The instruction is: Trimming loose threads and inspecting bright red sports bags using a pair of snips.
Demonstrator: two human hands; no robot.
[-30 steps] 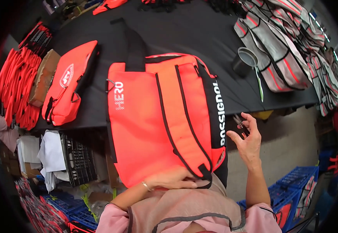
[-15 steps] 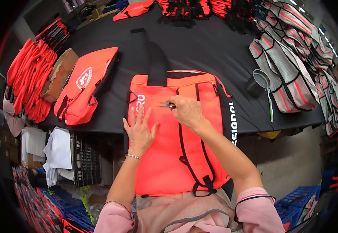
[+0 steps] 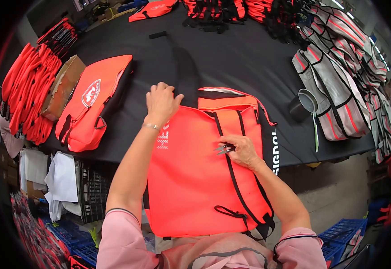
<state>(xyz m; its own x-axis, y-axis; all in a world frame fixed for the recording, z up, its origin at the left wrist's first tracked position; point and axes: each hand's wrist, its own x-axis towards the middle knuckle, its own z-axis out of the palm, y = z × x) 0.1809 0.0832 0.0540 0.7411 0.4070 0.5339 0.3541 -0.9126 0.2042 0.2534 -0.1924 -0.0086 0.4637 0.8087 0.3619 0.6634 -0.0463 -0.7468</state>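
A bright orange backpack [image 3: 191, 179] with black edging and white print lies partly on the black-covered table, its lower end against my body. My left hand [image 3: 161, 103] is at its upper left corner, fingers bent over the edge and closed on it; the fingertips are hidden. Small thread snips [image 3: 224, 149] with short metal blades sit in my right hand [image 3: 244, 151], which rests over the black-edged shoulder strap [image 3: 235, 179]. Near the top, the zipped opening [image 3: 229, 95] gapes a little. A wide black strap [image 3: 186, 71] stretches beyond the left hand across the table.
Another orange bag [image 3: 94, 103] lies at left, beside a cardboard box [image 3: 63, 87] and stacked orange pieces [image 3: 29, 98]. On the right are a dark cup [image 3: 305, 105] and grey bags [image 3: 334, 94]. White sheets [image 3: 63, 177] and a black crate [image 3: 92, 193] are below the table's left edge.
My left hand has gone from lying spread on the backpack up to its top left corner. The right hand, with the snips, has moved down and right. The backpack's upper left part has shifted.
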